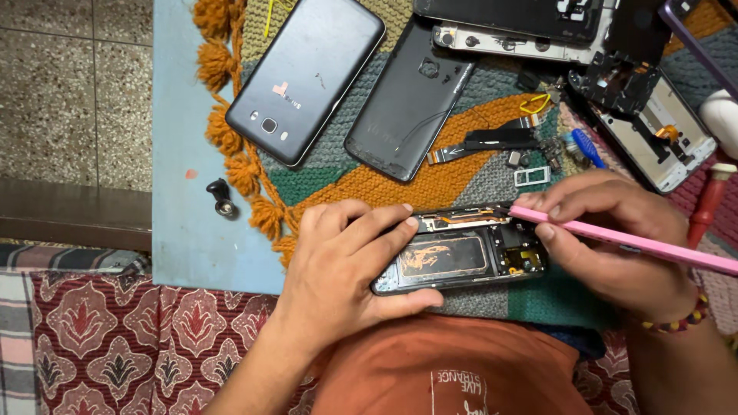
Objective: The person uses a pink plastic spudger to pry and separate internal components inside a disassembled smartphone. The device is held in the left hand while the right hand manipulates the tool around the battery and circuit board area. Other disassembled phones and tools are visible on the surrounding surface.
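Observation:
My left hand (346, 257) grips the left end of an opened phone (461, 257) lying at the table's front edge, its back removed and its dark inner frame and copper-coloured parts exposed. My right hand (615, 246) holds a pink stick-like tool (653, 247) like a pen. The tool's tip touches the phone's upper right corner, near an orange flex cable (461, 217).
A knitted mat (430, 180) covers the light blue table (177, 131). On it lie a dark phone (306, 77) face down, a black back cover (407, 100), a flex cable strip (484, 144), a SIM tray (532, 177), a blue tool (588, 148) and other dismantled phones (653, 127). A small black part (221, 198) sits on the bare table.

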